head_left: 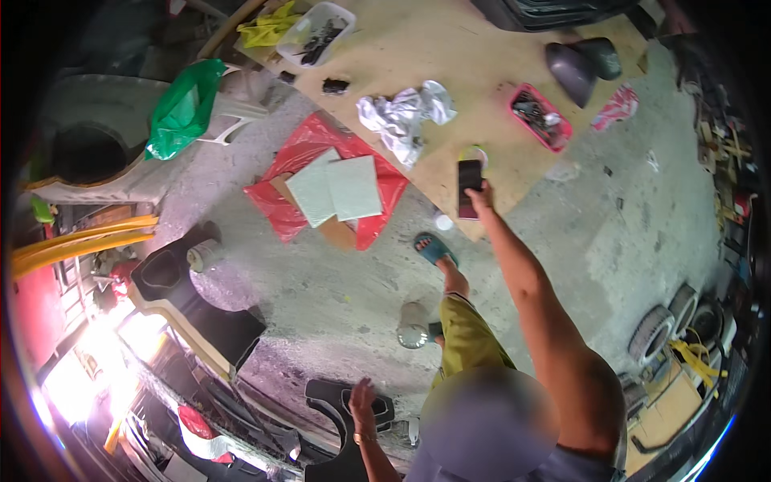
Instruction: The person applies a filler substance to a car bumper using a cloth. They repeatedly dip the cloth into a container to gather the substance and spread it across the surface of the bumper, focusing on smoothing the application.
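My right arm stretches forward over the corner of a tan board. There my right hand (480, 198) grips a dark smartphone (469, 178) by its right edge. Just beyond the phone lies a roll of tape (473, 153) with a yellow-green rim, partly covered by it. A crumpled silvery sheet (397, 116) is to the left of the phone. Low in the view, my left hand (363, 404) hangs with its fingers apart and nothing in them. It appears in front of a black moulded panel (329, 396); whether they touch I cannot tell.
A red plastic sheet (385, 173) bears pale square pads (356, 187). On the board (474, 72) are a pink tray (560, 140) of small parts and a white tub (347, 18). A clear jar (413, 328) stands by my foot. Tyres (651, 333) sit at right; car panels crowd the left.
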